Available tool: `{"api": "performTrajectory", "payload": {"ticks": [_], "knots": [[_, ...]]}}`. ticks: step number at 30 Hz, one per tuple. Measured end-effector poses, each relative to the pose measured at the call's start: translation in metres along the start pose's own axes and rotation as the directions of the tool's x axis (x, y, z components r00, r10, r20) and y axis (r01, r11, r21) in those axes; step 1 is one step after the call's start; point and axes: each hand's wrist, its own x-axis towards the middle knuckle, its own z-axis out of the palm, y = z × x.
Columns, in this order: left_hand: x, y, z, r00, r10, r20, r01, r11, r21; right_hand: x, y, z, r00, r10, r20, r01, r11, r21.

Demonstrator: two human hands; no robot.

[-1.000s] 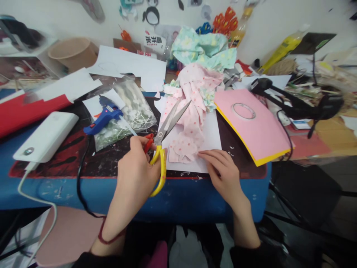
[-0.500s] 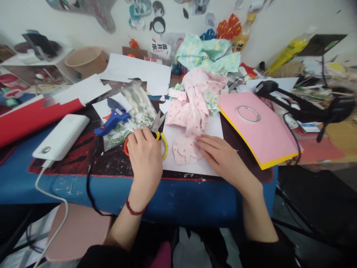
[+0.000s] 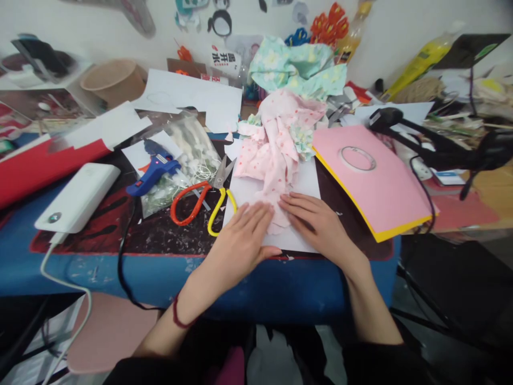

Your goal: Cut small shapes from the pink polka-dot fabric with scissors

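Note:
Pink fabric with red dots (image 3: 276,155) lies bunched over a white sheet of paper (image 3: 308,184), its near end reaching under my hands. Flat over that near end is my left hand (image 3: 248,230), fingers stretched out and thumb apart, covering the cut-out shape there. Against the fabric's right edge rests my right hand (image 3: 315,222), its fingers extended and holding nothing. Scissors (image 3: 218,184) with one red and one yellow handle lie spread on the dark mat, just beyond my left hand and touching neither hand.
A blue glue gun (image 3: 154,170) and a plastic bag of white bits (image 3: 192,155) lie left of the scissors, with a white power bank (image 3: 78,198) farther left. Pink sheets (image 3: 372,182) bearing a clear ring (image 3: 358,159) lie right. Green floral fabric (image 3: 296,69) is heaped behind.
My left hand has let go of the scissors and moved right onto the pink fabric. The scissors now lie free on the mat. My right hand has stayed about where it was.

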Motion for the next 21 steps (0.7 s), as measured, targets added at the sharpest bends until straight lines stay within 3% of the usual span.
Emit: {"api": "performTrajectory", "payload": {"ticks": [1,3,5,8,11,15,18,21], "knots": [[0.001,-0.001,0.002,1.0,0.002,-0.012,-0.001,0.999,0.045,0.0,0.0,0.0,1.0,0.004,0.004,-0.004,1.0,0.002],[0.002,0.0,0.005,0.991,0.136,0.011,-0.136,0.989,-0.053,-0.001,0.0,-0.001,1.0,0.012,0.009,-0.012,1.0,0.006],[0.005,0.002,0.004,0.981,0.19,-0.039,-0.194,0.976,-0.101,-0.001,0.0,-0.001,1.0,0.014,0.006,-0.015,1.0,0.011],[0.013,0.001,0.002,0.988,0.067,-0.14,-0.046,0.988,0.149,-0.001,-0.001,-0.001,1.0,0.028,0.004,-0.028,1.0,0.014],[0.021,-0.004,-0.001,0.997,0.045,-0.068,-0.02,0.943,0.333,0.0,-0.003,-0.003,0.998,0.051,0.023,-0.051,0.999,0.018],[0.026,-0.014,-0.008,0.987,0.157,0.033,-0.157,0.908,0.389,0.001,-0.004,-0.004,0.997,0.064,0.03,-0.065,0.998,0.024],[0.025,-0.021,-0.014,0.955,0.278,0.099,-0.293,0.854,0.429,0.001,-0.003,-0.004,0.998,0.064,0.022,-0.065,0.997,0.036],[0.024,-0.023,-0.013,0.922,0.375,0.095,-0.371,0.784,0.497,0.001,-0.004,-0.004,0.997,0.076,0.01,-0.076,0.996,0.049]]}}
